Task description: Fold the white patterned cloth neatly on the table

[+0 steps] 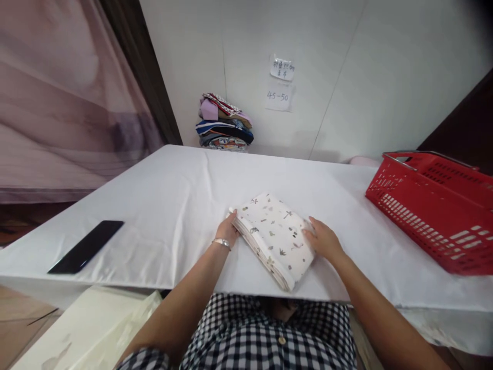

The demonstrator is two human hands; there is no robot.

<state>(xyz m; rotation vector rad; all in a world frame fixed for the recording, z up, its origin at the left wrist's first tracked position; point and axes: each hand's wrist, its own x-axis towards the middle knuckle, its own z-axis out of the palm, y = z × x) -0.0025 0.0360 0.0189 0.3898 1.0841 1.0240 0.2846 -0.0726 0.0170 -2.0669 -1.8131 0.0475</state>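
- The step in hand, as I judge it, is the squaring of a folded white cotton cloth with a small printed pattern of plants and insects; it lies flat near the front edge of the table covered with a white sheet, already folded into a thick rectangle.
- The next move, in my judgement, calls for a firm grip from both sides at once, because the many layers at the near corner of the folded cloth can slide apart if only one side is lifted.
- The left hand is at the left edge of the folded cloth, fingers half curled against the stacked layers; it touches the edge but I cannot tell if it grips it. A silver bracelet is on this wrist.
- The right hand lies open and flat, with fingers on the right edge of the folded cloth; it presses, it does not close around anything.
- Left of the folded cloth, well apart, a flat black phone rests on the sheet.
- Right of the folded cloth, a red plastic shopping basket stands on the table.
- Behind the folded cloth, far against the wall, there is a pile of folded colourful fabrics, and right of that pile two handwritten paper notes.
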